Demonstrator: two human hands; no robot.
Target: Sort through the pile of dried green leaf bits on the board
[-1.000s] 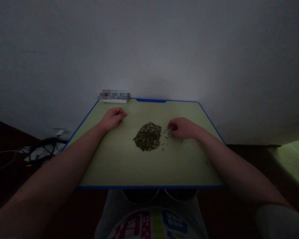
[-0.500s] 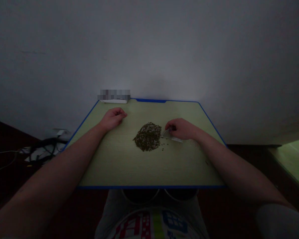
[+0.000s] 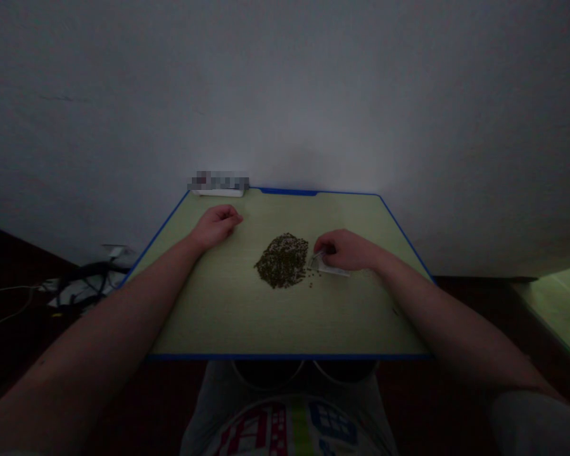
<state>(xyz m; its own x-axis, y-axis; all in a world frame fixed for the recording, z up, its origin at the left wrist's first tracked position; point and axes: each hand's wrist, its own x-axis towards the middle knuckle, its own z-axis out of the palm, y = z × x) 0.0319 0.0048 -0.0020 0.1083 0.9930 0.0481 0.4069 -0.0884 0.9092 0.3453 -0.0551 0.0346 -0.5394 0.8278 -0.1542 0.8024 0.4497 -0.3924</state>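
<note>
A loose pile of small brownish-green grains (image 3: 282, 261) lies in the middle of the pale tabletop (image 3: 285, 323). My right hand (image 3: 346, 249) is just right of the pile, with thumb and fingers pinching a thin, pale, bent sheet (image 3: 333, 270). Whether the sheet is paper or plastic is hard to tell in the dim light. Its left end is beside a few stray grains (image 3: 310, 285) at the pile's edge. My left hand (image 3: 217, 225) rests on the table to the upper left of the pile, fingers curled in, with nothing visible in them.
A white box-like item (image 3: 221, 192), its upper part blurred out, stands at the table's back left corner. A blue edge (image 3: 289, 358) runs round the table, and a grey wall (image 3: 285, 95) rises behind. Black cables (image 3: 88, 278) lie on the floor at left.
My right hand has come slightly lower and toward me, and the pale sheet has tipped so that more of it shows. My left hand and the pile look unchanged.
</note>
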